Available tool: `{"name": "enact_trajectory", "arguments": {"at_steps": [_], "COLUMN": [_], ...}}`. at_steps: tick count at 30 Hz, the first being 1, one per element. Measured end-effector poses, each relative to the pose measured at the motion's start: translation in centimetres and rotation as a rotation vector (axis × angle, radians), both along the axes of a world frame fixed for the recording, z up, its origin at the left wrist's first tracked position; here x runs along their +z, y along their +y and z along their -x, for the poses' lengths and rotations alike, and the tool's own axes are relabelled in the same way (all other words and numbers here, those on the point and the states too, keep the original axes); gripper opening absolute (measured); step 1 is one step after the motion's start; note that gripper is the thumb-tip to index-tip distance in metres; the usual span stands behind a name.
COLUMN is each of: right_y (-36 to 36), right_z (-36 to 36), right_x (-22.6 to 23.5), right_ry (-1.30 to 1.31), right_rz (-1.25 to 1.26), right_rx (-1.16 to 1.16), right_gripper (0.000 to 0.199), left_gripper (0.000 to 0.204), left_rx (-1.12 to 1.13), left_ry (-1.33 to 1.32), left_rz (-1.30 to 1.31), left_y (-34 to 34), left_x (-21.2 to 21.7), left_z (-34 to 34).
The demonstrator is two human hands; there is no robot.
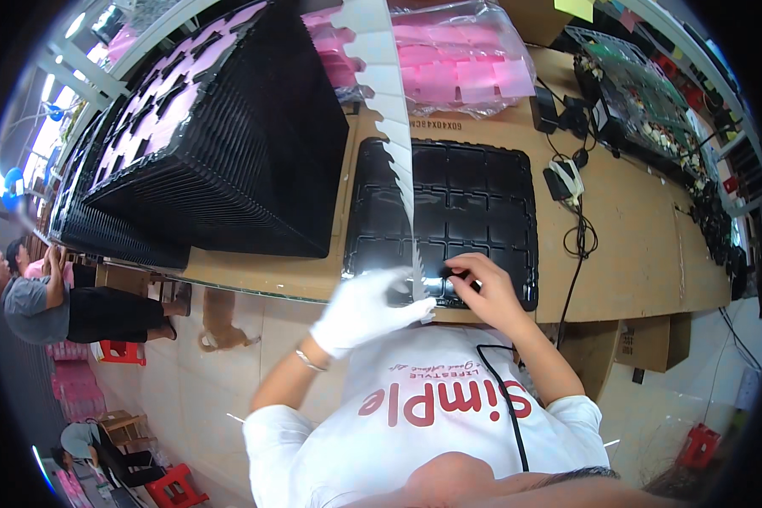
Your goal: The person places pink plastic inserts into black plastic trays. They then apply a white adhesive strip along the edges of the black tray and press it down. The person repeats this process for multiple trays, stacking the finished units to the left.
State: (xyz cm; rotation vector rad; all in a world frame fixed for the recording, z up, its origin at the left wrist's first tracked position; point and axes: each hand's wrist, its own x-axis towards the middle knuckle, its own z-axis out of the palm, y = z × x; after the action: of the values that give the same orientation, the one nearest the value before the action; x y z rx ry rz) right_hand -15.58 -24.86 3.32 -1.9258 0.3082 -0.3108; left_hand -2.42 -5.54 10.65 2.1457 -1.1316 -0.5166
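Note:
A long white strip with a toothed edge [400,144] runs from the top of the view down over a black plastic tray [483,220] with shallow compartments. My left hand [368,309], in a white glove, is curled around the strip's lower end at the tray's near edge. Bare and just right of the strip, my right hand [489,292] pinches a small dark piece [457,273] over the tray's near side. Its kind is too small to tell, and the fingers partly cover it.
Left stands a tall stack of black trays [254,161] with pink inserts on top. Behind lie pink foam pieces in clear plastic [457,59]. Right are a cable with a black-and-white adapter [563,182] and a tray of green circuit boards [652,110]. People [38,300] are farther left.

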Motion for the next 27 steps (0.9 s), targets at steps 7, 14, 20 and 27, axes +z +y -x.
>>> {"name": "enact_trajectory", "arguments": {"at_steps": [7,14,20,27], "right_y": [2.8,3.8,3.6,3.1], "right_z": [-0.3,-2.6,-3.9,-6.7], "right_x": [-4.4,-2.3,-1.8,-0.7], "right_ry": [-0.035,0.237,0.190,-0.594], "right_rz": [0.150,-0.426,-0.407,0.394], "right_rx": [0.074,0.157,0.066,0.237], "right_gripper": [0.025,0.015,0.008,0.012], "left_gripper": [0.016,0.021,0.021,0.015], "left_rx": [0.496,0.468,0.577,0.742], "left_ry": [0.641,0.880,0.867,0.848], "left_rz": [0.372,0.340,0.436,0.518], "left_y": [0.7,0.1,-0.7,-1.0], "left_x": [-9.2,-6.9,-6.6,-8.0], "left_z": [1.0,-0.7,-1.0,-2.9]}}
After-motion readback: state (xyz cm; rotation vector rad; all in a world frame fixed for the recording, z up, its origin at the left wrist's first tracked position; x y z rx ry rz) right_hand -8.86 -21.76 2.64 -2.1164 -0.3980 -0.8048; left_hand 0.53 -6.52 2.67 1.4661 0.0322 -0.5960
